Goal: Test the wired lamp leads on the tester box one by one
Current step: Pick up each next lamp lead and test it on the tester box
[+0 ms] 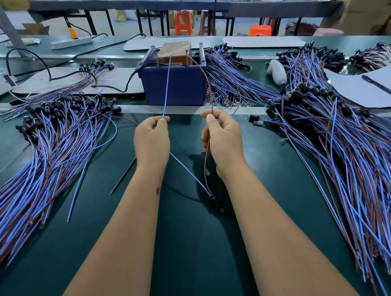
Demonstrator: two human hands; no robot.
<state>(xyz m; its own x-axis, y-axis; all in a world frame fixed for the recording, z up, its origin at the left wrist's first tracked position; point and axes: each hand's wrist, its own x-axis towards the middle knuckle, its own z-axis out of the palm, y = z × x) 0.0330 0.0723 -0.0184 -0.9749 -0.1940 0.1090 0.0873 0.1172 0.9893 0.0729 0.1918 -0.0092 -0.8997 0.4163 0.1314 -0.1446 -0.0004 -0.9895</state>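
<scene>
My left hand [152, 141] pinches a blue lead [166, 85] whose far end reaches up to the top of the tester box [174, 53]. My right hand [221, 139] pinches the brown lead [205, 78] of the same lamp, and its tip also reaches the box top. Both wires run back under my hands to a black lamp socket [217, 202] lying on the green mat between my forearms. The tester sits in a dark blue bin [174, 85] straight ahead.
A large pile of blue and brown wired sockets [52, 143] spreads on the left, a second pile [340, 143] on the right, more bundles [229, 77] beside the bin. A paper sheet with a pen [378, 84] lies at right, power cables [48, 72] at back left.
</scene>
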